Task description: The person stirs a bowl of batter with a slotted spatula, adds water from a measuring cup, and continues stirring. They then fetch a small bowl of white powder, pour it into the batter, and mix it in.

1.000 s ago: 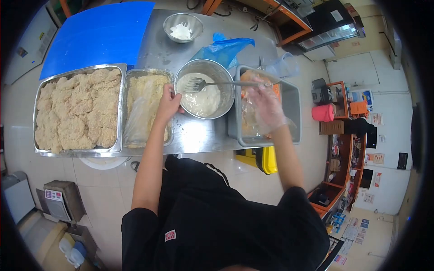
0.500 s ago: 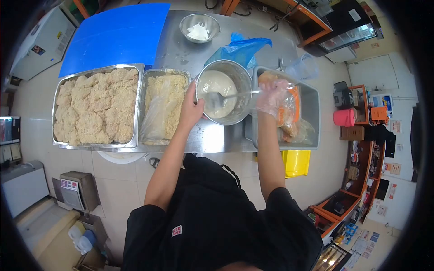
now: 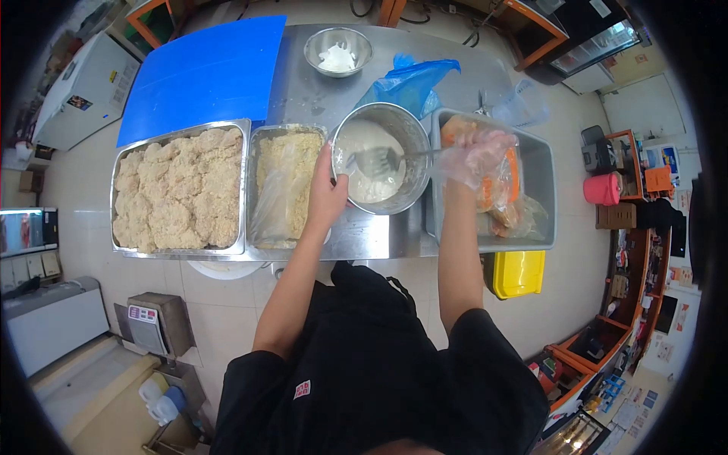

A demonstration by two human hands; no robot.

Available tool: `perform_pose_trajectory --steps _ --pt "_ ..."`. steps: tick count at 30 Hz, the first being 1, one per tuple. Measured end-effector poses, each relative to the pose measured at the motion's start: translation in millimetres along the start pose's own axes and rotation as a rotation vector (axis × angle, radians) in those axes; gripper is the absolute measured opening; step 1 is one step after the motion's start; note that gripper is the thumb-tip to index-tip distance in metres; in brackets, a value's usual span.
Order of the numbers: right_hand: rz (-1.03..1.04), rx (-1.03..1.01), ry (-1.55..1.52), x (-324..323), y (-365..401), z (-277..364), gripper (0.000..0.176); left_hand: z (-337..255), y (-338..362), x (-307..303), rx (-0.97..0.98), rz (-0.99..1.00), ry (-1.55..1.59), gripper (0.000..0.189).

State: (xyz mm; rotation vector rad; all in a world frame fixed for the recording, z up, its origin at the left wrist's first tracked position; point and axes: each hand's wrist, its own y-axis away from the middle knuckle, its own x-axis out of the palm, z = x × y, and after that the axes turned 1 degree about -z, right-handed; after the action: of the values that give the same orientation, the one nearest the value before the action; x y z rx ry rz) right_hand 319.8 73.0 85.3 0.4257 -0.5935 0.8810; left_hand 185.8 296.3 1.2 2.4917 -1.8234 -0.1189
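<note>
My left hand (image 3: 328, 193) grips the left rim of a deep steel mixing bowl (image 3: 419, 171), thumb outside. Pale, runny batter (image 3: 371, 186) lies inside it. In a clear plastic glove, my right hand (image 3: 481, 155) is closed round the handle of a slotted metal spatula (image 3: 387, 160), whose blurred head is in the batter. That hand is above a grey tub (image 3: 535, 189) holding plastic bags with orange markings (image 3: 508, 182). Left of the bowl is a metal pan of crumbs (image 3: 292, 155), partly covered by clear plastic. A blue plastic bag (image 3: 413, 85) lies behind the bowl.
A large tray of crumb-coated pieces (image 3: 182, 189) stands at the left, before a blue board (image 3: 205, 80). A small steel bowl of white powder (image 3: 338, 57) sits at the back of the steel table (image 3: 364, 239). A clear jug (image 3: 523, 105) is behind the tub; a yellow bin (image 3: 518, 273) stands below.
The spatula's head has shifted and turned within the batter, now showing its slots. My left hand still holds the rim. The whole view has moved slightly, with the table appearing farther right.
</note>
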Motion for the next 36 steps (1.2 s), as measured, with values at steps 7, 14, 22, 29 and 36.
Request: perform_pose_trajectory --steps 7,14,22,29,36 --pt "0.211 -0.202 0.006 27 7 9 0.058 0 0 10 0.094 -0.034 -0.094 0.065" --pt "0.27 -0.292 0.255 13 16 -8 0.062 2 3 15 0.176 -0.102 -0.16 0.064" --pt "0.166 -0.357 0.278 29 23 1 0.057 3 10 16 0.218 -0.113 -0.234 0.066" --pt "0.23 -0.322 0.124 33 17 13 0.058 -1 12 16 0.245 -0.119 -0.228 0.064" --pt "0.073 -0.574 0.481 29 8 5 0.058 6 14 21 0.3 -0.163 -0.295 0.063"
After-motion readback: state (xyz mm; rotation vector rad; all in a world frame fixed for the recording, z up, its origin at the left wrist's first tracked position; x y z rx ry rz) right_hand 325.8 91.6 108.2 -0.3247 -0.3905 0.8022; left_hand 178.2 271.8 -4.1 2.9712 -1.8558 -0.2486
